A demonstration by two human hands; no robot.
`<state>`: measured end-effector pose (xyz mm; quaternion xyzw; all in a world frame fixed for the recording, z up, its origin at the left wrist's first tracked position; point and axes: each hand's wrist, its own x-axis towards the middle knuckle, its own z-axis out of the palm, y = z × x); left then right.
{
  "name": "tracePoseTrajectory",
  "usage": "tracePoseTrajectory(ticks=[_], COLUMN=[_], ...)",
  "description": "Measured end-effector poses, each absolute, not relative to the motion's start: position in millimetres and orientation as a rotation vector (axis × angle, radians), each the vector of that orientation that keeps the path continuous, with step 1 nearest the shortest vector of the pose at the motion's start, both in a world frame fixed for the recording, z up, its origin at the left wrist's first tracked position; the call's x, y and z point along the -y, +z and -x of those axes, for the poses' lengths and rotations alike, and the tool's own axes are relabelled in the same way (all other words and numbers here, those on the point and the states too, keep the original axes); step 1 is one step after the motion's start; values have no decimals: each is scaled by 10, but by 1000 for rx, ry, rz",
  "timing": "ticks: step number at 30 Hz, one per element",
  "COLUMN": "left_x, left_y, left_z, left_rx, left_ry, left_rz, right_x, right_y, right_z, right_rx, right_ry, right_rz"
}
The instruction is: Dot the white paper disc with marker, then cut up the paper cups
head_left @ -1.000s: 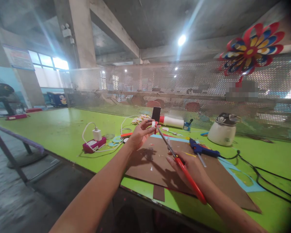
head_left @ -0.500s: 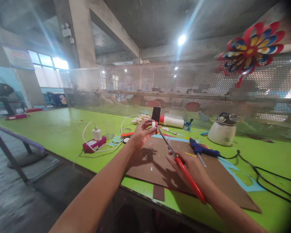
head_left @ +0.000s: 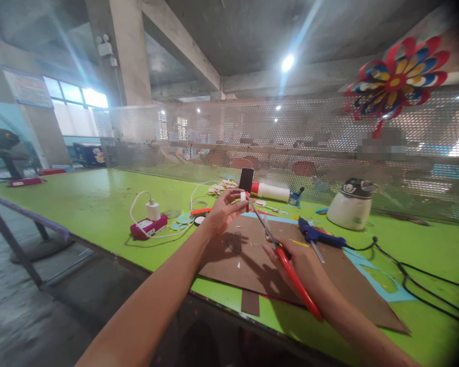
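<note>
My left hand is raised over the green table and pinches a small white and red paper piece between thumb and fingertips. My right hand grips red-handled scissors. The scissor blades point up and left, with their tips touching the paper piece. Both hands hover above a large brown card sheet that lies flat on the table.
A blue glue gun with a black cable lies right of the card. A white pot, a white and red roll, a pink power strip with a charger and paper cut-outs lie around. A mesh fence bearing a paper pinwheel stands behind.
</note>
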<state>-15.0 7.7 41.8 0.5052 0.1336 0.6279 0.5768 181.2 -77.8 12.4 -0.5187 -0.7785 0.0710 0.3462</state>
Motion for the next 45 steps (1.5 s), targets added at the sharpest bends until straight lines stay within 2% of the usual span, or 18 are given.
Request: tracePoseTrajectory(ticks=[14, 27, 40, 45], left_x=[-98, -111, -106, -142], left_y=[387, 379, 378, 347], left_z=[156, 145, 144, 160], left_rx=[-340, -343, -361, -368], left_ry=[1466, 1481, 1483, 1486], left_rz=[-1197, -1206, -1219, -1230], right_x=[789, 816, 814, 823], right_y=[137, 100, 100, 125], right_z=[-1850, -1845, -1831, -1822], right_rx=[2039, 2041, 2033, 2024], right_ry=[188, 60, 47, 136], right_rz=[1377, 1425, 1352, 1315])
